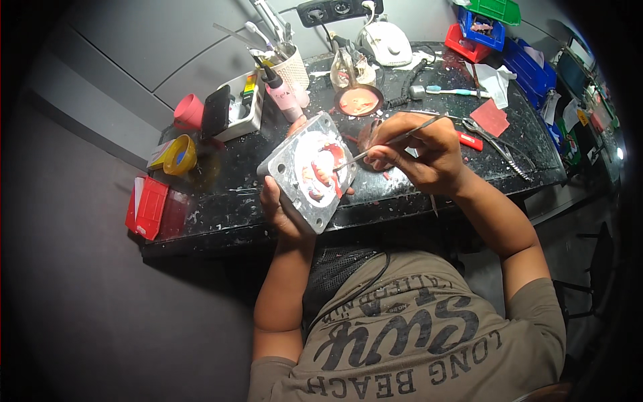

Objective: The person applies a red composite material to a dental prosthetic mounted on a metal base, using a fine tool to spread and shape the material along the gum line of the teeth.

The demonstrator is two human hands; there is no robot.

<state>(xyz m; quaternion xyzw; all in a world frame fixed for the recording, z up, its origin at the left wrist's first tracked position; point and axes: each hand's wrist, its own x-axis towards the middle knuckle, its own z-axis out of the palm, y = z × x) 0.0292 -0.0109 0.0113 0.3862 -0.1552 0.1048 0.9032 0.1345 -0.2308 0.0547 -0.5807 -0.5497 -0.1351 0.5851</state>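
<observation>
My left hand point(284, 214) grips a square metal flask point(281, 177) with holes at its corners, held tilted above the bench. Inside it is white plaster point(312, 144) bearing pink and red wax with tooth-like shapes point(323, 173). My right hand point(418, 151) pinches a thin metal instrument point(410, 132), whose tip reaches onto the wax in the flask. Just beyond the hands sits a round pan of pink material point(358, 100). Pliers point(495, 144) lie to the right.
The black curved bench point(214, 221) holds a pink bottle point(284, 100), tool cup point(295, 63), white box point(248, 120), yellow bowl point(179, 154), red tray point(146, 208), white device point(383, 43), toothbrush point(455, 91), red sheet point(487, 117) and stacked coloured bins point(489, 27). A power strip point(321, 12) is on the wall.
</observation>
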